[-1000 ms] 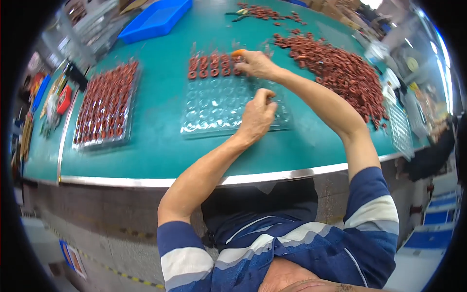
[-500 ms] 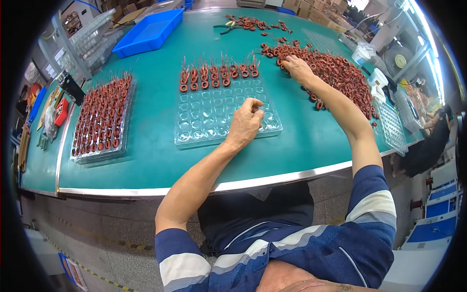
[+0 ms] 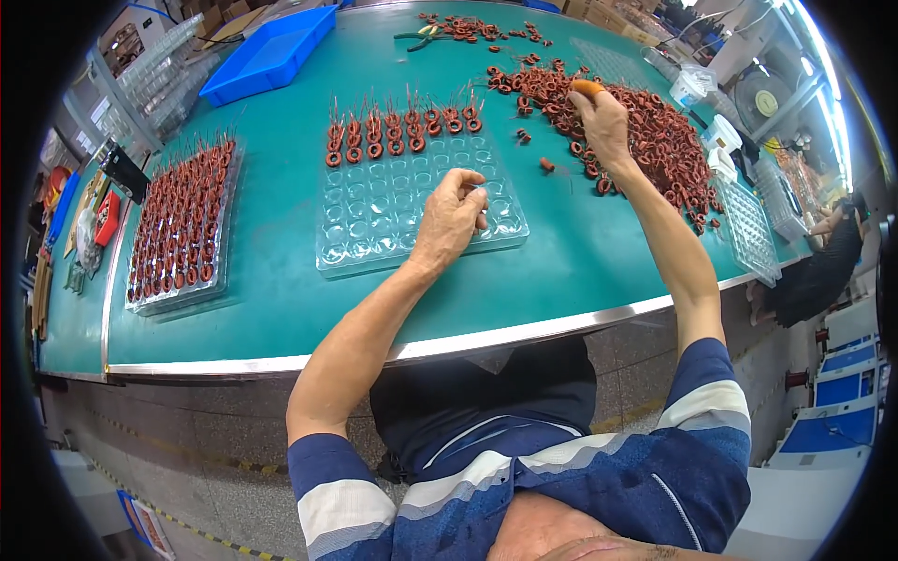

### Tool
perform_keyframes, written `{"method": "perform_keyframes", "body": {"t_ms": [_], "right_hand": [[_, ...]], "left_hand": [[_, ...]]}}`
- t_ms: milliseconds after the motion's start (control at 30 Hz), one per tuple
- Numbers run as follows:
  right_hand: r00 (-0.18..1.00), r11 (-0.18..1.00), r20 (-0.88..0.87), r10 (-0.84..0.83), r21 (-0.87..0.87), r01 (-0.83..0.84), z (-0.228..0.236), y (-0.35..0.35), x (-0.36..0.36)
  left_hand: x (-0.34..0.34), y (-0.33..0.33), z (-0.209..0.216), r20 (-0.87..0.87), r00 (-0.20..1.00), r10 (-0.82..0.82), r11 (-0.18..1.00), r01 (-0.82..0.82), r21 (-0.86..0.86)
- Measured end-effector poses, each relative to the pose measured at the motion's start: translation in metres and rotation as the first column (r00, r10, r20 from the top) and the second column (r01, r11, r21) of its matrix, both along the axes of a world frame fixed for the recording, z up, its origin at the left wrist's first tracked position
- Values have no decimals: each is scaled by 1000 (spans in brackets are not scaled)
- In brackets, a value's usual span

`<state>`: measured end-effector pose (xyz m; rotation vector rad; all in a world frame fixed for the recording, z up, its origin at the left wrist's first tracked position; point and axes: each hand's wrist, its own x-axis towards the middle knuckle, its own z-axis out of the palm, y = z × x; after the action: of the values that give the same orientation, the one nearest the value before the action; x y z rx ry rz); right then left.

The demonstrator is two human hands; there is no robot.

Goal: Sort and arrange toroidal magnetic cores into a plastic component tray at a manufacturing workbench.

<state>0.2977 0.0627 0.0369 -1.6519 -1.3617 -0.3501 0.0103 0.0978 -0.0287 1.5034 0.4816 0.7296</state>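
Observation:
Over the right front part of a clear plastic tray (image 3: 374, 234) is my left hand (image 3: 449, 215), fingers curled together; whatever they hold is hidden. Red-brown ring coils (image 3: 395, 148) with upright wire leads fill the tray's far rows, while its nearer round pockets hold none. My right hand (image 3: 606, 123) reaches over a large heap of similar coils (image 3: 655, 154), thumb and forefinger close together. Orange covers the forefinger's end, perhaps a finger cot; anything pinched there cannot be made out. A loose coil (image 3: 547, 165) lies between heap and tray.
At left stands a filled stack of coil trays (image 3: 182, 224), near a black canister (image 3: 122, 168). Farther back are a blue bin (image 3: 271, 58), pliers (image 3: 426, 35) and a smaller coil pile (image 3: 486, 28). An unfilled clear tray (image 3: 748, 229) and white tubs (image 3: 690, 86) line the right side.
My right hand has moved from the heap's left edge to farther right over it. Single coils now lie apart at the heap's left. My left hand stays curled over the tray; the view has shifted slightly.

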Motion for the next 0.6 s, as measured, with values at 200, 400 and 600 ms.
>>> {"method": "perform_keyframes", "body": {"t_ms": [200, 400, 600], "right_hand": [[947, 945, 42, 318, 67, -320, -5, -34, -99], [856, 867, 140, 498, -51, -496, -24, -41, -145], [889, 894, -96, 447, 70, -442, -10, -47, -128]], "left_hand": [[-4, -7, 16, 131, 975, -178, 977, 190, -92], [-7, 2, 12, 340, 916, -214, 925, 302, -230], [-11, 5, 16, 390, 905, -169, 810, 353, -468]]}}
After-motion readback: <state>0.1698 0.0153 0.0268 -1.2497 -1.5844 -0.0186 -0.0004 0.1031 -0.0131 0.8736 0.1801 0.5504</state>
